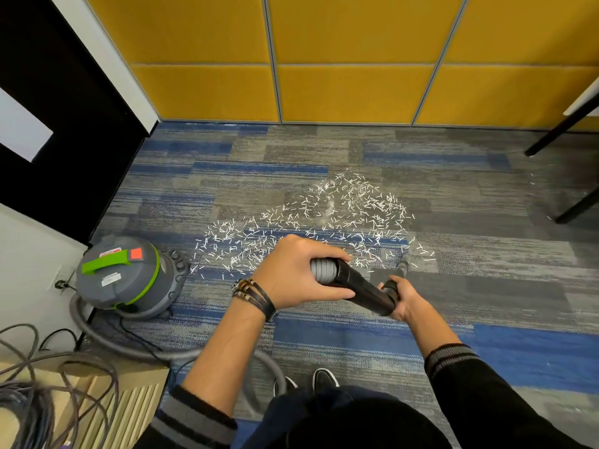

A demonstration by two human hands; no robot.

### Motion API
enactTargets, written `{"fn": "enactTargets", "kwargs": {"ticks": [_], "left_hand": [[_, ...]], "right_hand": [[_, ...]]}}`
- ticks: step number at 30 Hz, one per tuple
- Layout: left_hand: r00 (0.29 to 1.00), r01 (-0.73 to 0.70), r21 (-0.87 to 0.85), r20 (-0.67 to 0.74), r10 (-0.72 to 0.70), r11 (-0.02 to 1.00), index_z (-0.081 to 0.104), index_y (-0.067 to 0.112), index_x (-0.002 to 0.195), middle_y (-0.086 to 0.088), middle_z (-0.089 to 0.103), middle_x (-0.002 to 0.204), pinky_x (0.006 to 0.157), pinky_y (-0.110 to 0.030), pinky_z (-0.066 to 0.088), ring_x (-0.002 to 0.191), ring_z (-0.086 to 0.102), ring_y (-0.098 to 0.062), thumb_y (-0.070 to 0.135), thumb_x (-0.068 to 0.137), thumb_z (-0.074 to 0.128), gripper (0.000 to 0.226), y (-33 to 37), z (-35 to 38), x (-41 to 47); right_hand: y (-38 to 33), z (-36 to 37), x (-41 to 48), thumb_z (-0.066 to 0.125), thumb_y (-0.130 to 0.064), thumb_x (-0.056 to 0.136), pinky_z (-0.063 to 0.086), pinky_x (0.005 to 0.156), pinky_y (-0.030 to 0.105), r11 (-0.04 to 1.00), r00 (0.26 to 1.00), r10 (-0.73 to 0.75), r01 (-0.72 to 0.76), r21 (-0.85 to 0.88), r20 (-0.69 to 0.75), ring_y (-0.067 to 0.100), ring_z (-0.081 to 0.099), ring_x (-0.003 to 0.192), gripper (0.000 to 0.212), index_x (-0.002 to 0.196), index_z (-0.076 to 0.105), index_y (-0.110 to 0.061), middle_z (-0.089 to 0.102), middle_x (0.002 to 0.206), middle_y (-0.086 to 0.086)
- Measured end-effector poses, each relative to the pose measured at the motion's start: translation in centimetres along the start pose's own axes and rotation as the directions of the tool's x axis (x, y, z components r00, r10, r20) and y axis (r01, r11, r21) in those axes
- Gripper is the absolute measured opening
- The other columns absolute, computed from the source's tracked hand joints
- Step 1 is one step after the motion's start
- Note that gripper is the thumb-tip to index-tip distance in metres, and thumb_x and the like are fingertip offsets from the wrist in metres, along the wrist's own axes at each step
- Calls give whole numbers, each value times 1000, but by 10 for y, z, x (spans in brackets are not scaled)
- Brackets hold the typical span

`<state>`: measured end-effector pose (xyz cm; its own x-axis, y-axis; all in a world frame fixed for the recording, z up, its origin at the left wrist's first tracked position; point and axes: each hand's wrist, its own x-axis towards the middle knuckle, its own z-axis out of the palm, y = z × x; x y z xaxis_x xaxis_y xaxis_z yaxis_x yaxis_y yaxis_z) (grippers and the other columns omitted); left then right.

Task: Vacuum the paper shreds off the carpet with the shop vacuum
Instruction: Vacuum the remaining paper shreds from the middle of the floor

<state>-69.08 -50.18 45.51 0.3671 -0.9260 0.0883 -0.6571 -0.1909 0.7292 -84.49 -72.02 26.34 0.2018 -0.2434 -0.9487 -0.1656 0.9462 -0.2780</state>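
Observation:
White paper shreds (324, 218) lie scattered in a wide patch on the blue and grey carpet (486, 286) in front of me. My left hand (298, 273) grips the grey ribbed hose end (322, 270) where it joins the black wand handle (363, 286). My right hand (400, 303) grips the lower end of that handle. The wand's nozzle tip (403, 264) points down at the carpet by the near right edge of the shreds. The grey shop vacuum (126, 273) with green trim stands at the left, its hose curving along the floor behind me.
A yellow panelled wall (356, 59) closes the far side. Black table legs (564, 131) stand at the right. A black door (58, 124) is at the left. Loose grey cables (39, 384) pile over a wooden slatted box at the lower left. My shoes (324, 379) are below.

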Motion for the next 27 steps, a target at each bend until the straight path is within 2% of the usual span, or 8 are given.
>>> {"fn": "enactTargets", "kwargs": {"ticks": [4,6,10,14,17,21,25,27], "left_hand": [[998,41,-45,54,-39,998,80,30,112,17,78,103,95,-24,56,98,71,4,51,65,96,54,-15,-11,-5],[993,91,-17,83,-89,996,78,33,118,15,78,104,97,-29,57,98,70,1,58,67,92,59,-17,-12,-3],[997,69,5,27,-69,998,80,30,105,18,77,91,88,-31,59,85,71,0,70,72,78,52,-17,-13,2],[999,13,56,38,-15,998,79,35,107,19,77,92,89,-30,59,85,71,1,73,73,74,52,-6,0,19],[997,59,67,41,-62,996,78,35,110,19,78,93,90,-32,60,85,71,0,71,75,76,50,-6,16,33],[988,109,97,94,-119,989,78,35,113,17,78,95,95,-35,59,87,70,-2,64,78,82,45,-2,31,56],[992,109,136,56,-117,985,78,38,113,19,78,97,91,-33,60,87,72,-1,78,73,69,58,10,31,72],[995,98,166,3,-100,981,79,39,110,21,78,94,88,-32,60,84,72,0,78,73,67,55,18,30,76]], "right_hand": [[20,-4,1,48,-36,100,55,46,35,995,1000,21,-19,100,-12,20,54,48,27,89,44,-12,54,55,8],[21,-5,-4,47,-35,100,55,44,39,997,1000,19,-18,71,-23,23,58,48,27,90,45,-11,56,58,10],[7,-5,-14,50,-30,100,58,47,44,999,999,-32,34,33,-36,26,62,55,18,93,44,-14,60,68,10],[-23,-13,-12,51,-29,99,56,49,37,993,995,-86,90,77,-49,20,57,43,21,85,43,-16,56,51,6],[-43,-25,-2,52,-32,99,58,54,40,989,993,-99,105,105,-62,20,56,52,23,88,43,-14,56,58,8],[-52,-34,25,53,-31,98,58,55,41,998,997,-16,20,66,-72,21,58,47,24,85,47,-12,58,54,9],[-64,-22,34,55,-30,98,55,67,29,998,999,5,-3,67,-35,19,57,48,22,90,47,-10,59,55,10],[-77,-13,37,54,-30,98,56,67,31,997,1000,18,-18,69,4,19,57,50,23,92,47,-9,58,57,11]]}}
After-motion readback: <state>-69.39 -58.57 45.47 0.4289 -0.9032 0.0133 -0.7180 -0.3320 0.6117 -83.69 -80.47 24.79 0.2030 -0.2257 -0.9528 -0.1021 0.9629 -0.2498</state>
